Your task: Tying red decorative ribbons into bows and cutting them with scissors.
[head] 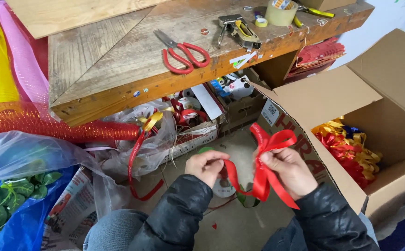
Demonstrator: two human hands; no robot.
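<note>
Open cardboard box (379, 100) sits just right of the right hand, with finished red and gold bows (351, 151) piled inside. The wooden workbench (119, 60) is above and beyond both hands; on it are red-handled scissors (182, 55), a staple gun (239, 30) and a tape roll (280, 12), all well apart from the hands.

Red ribbon bow (267, 160) is between the hands, over the floor in front of the knees. Right hand (287, 171) is pinched shut on the bow's gathered centre. Left hand (207, 166) is closed on the ribbon's free run, close beside the right hand but not touching it.

Orientation: the loops fan up and slightly right from the pinch, the tails hang down and right, so the long axis runs roughly vertical, tilted a bit. The free run leads left and dips low between the hands.

Judgement for this step: keep the right pinch tight on the centre so the loops don't slip, keep the left-hand run taut and flat with no twist, and match the loop sizes before fixing.
</note>
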